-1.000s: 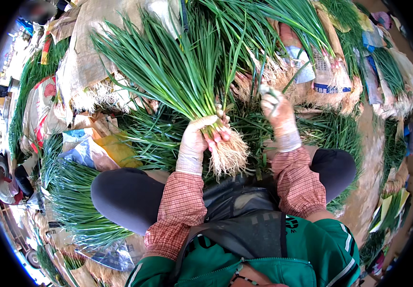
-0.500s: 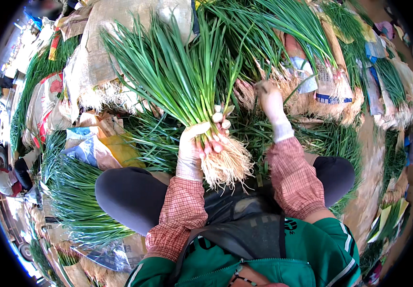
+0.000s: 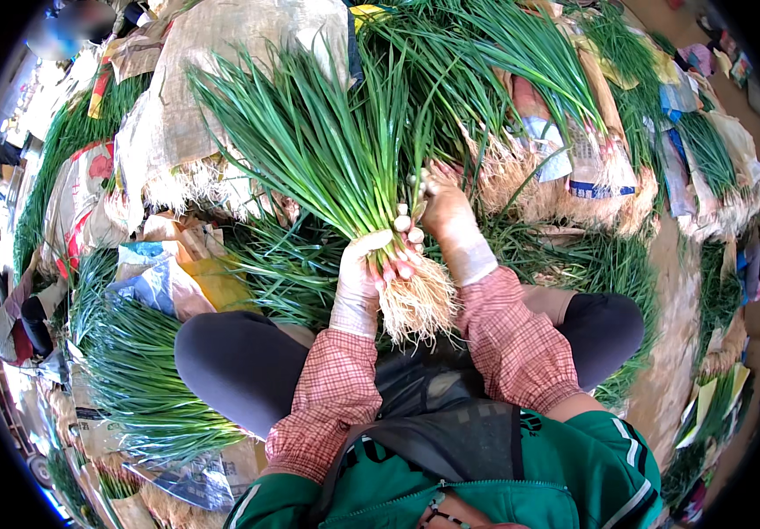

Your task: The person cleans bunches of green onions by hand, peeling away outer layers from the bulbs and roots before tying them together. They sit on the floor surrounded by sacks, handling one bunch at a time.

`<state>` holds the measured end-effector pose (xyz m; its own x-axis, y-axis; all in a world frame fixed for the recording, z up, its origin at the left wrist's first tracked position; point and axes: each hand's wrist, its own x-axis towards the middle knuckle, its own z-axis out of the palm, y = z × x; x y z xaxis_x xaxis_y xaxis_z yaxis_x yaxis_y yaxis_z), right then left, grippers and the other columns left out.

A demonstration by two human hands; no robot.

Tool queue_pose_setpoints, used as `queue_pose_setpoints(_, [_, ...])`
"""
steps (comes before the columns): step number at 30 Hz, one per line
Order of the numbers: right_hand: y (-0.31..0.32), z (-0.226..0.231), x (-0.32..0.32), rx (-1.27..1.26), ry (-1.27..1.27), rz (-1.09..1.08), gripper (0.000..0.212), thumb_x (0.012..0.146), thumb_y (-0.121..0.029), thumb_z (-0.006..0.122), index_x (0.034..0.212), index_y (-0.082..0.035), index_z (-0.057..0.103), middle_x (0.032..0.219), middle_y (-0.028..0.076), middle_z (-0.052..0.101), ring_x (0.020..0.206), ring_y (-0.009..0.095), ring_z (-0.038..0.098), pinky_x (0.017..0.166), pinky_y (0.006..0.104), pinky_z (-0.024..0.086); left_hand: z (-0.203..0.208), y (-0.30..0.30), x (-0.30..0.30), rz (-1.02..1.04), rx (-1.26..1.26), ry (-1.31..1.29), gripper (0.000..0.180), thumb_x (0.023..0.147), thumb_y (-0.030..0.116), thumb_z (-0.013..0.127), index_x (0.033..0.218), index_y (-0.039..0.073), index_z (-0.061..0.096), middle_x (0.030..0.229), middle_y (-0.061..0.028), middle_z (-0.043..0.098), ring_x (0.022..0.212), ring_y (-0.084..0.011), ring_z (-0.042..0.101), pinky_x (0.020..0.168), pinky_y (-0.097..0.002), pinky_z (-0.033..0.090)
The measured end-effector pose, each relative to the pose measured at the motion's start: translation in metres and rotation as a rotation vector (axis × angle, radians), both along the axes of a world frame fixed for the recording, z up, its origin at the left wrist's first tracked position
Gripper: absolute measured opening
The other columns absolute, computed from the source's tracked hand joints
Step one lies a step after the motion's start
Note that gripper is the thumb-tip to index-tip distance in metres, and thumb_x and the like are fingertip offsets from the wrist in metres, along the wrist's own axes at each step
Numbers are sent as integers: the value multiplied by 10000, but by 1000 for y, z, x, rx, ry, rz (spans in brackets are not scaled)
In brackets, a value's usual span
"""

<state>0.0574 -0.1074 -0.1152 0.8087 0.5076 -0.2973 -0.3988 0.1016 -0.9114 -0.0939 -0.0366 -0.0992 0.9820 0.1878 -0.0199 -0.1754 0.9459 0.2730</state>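
Note:
My left hand [image 3: 358, 271] is wrapped round a thick bunch of spring onions [image 3: 340, 163] just above the bulbs. Green leaves fan out away from me toward the upper left, and pale, stringy roots hang below the fist toward my lap. Whitish fingertips show on the bunch's right side. Close against that side is my right hand [image 3: 452, 216], its fingers curled together beside the stalks. Whatever lies between those fingers is too small or hidden to name. Reddish bulbs of other onions show just beyond it.
More spring onions [image 3: 556, 66] lie in piles ahead, roots toward me. A beige woven sack [image 3: 230, 84] covers part of the far left pile. Loose green leaves [image 3: 283, 256] spread before my crossed legs. A leafy heap [image 3: 137, 370] sits by my left knee, near yellow and blue wrapping [image 3: 164, 273].
My right hand has come from the onions at the far right back to the side of the held bunch. My left hand keeps its hold, shifted slightly right.

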Motion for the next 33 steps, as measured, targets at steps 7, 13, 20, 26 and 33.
queue_pose_setpoints(7, [-20, -1, 56, -663, -504, 299, 377, 923, -334, 548, 900, 29, 650, 695, 115, 657, 557, 161, 604, 538, 301, 487, 14, 2, -6, 62, 6, 3, 461, 796, 119, 624, 1208, -29, 479, 974, -111, 590, 946, -295, 579, 669, -379, 575])
queue_pose_setpoints(13, [-21, 76, -2, -318, -281, 306, 253, 904, -248, 597, 1060, -55, 642, 920, 30, 652, 777, 99, 528, 724, 276, 437, 6, 7, -9, -2, 223, 153, 411, 811, 73, 614, 1190, -38, 501, 999, -198, 631, 782, -335, 669, 721, -406, 577])
queue_pose_setpoints(20, [-260, 201, 94, -158, -719, -432, 315, 906, -93, 483, 1200, -61, 592, 1156, 60, 609, 948, 149, 591, 824, 268, 460, 60, 15, -11, 148, 402, 69, 543, 713, 131, 693, 1175, -57, 478, 905, -79, 548, 822, -214, 575, 699, -343, 551])
queue_pose_setpoints(26, [-564, 116, 82, -2271, -621, 352, 226, 876, -121, 528, 1038, -54, 671, 873, 137, 672, 775, 206, 650, 688, 320, 520, 27, 24, 23, 127, 378, 34, 583, 745, 120, 667, 1247, -82, 448, 937, -97, 576, 839, -240, 601, 664, -380, 586])
queue_pose_setpoints(33, [-322, 141, 61, -1164, -860, -405, 249, 884, -191, 581, 1085, -74, 671, 932, 97, 703, 749, 156, 654, 661, 268, 518, -21, 28, 26, 116, 227, 182, 533, 782, 139, 598, 1248, -87, 475, 940, -120, 637, 859, -256, 617, 711, -353, 546])
